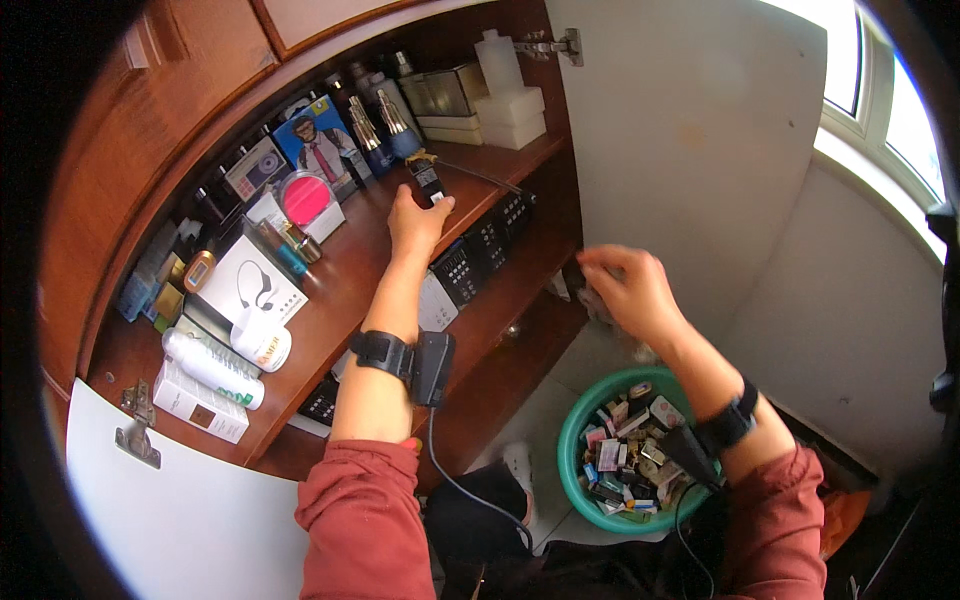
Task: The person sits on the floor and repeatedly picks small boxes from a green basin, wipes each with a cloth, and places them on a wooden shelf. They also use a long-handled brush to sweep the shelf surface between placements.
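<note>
My left hand (420, 217) is on the upper cupboard shelf, its fingers and thumb around a small black item (427, 180) with a yellowish tie at its top. A thin dark cord (480, 178) runs from near that item to the shelf's front edge. My right hand (634, 289) is in the air right of the shelves, blurred, its fingertips bent together. Something clear and crumpled, perhaps plastic film (596, 306), shows under its fingers; whether I hold it is unclear. Below is a green plastic basin (568, 450) full of small cosmetic boxes (622, 457).
On the upper shelf (352, 281) stand pump bottles (394, 124), a pink round compact (306, 199), a headphone box (251, 285), a white jar (262, 345) and a white tube (214, 367). Black baskets (484, 244) fill the lower shelf. Open cupboard doors (690, 135) flank both sides.
</note>
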`<state>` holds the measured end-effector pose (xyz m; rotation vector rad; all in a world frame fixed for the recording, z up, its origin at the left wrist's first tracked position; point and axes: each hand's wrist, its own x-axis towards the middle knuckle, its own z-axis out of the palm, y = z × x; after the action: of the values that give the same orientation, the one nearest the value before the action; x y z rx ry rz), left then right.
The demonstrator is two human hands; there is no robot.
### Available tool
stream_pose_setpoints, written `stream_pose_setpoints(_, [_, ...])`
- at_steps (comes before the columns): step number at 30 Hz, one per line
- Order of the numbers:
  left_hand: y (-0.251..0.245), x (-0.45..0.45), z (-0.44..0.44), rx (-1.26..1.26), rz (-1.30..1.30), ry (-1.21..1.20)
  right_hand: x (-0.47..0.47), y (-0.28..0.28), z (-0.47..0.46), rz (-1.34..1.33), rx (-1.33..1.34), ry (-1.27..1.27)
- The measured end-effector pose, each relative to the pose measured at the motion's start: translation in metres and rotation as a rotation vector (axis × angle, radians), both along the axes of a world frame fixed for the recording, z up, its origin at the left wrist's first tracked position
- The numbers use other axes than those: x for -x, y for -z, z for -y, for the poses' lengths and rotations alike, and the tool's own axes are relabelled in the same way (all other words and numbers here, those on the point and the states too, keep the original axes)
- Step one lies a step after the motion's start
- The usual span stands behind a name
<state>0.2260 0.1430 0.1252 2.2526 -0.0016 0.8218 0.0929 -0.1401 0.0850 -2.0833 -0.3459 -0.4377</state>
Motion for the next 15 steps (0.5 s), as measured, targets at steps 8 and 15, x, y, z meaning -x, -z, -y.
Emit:
stream_pose_setpoints(8, [-0.012, 0.012, 0.008, 0.051, -0.038, 0.017, -0.107, -0.041, -0.087, -0.018, 0.408, 0.278])
stream_pose_setpoints(15, [-0.007, 0.008, 0.005, 0.085, -0.023, 0.02, -0.118, -0.035, -0.081, 0.149, 0.11, 0.415])
